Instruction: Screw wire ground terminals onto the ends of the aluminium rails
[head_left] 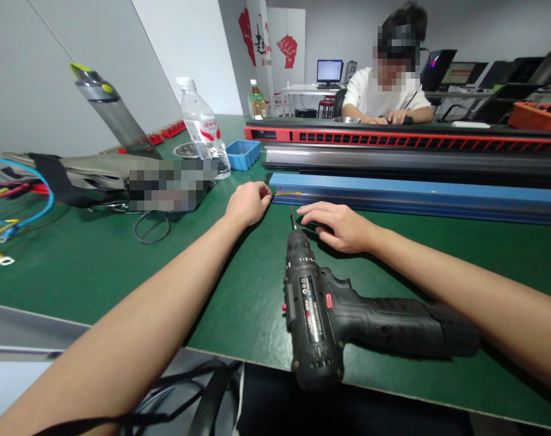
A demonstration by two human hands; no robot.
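Note:
A long blue metal profile (393, 197) lies across the green table. At its left end is my left hand (249, 204), its fingers bent together by a thin yellow wire (288, 193); whether they grip that wire is too small to tell. My right hand (336, 226) hovers or rests just in front of the profile, fingers apart and holding nothing. Between me and the hands, a black cordless drill (309, 309) lies on its side, its bit (293, 218) pointing at the profile, close to my right fingertips.
Behind the blue profile lie grey profiles (348, 157) and a red slotted rail (370, 137). To the left are a blue tray (243, 155), a water bottle (205, 130), a grey bag (98, 175) and cables (19, 224). A person (387, 91) sits across the table.

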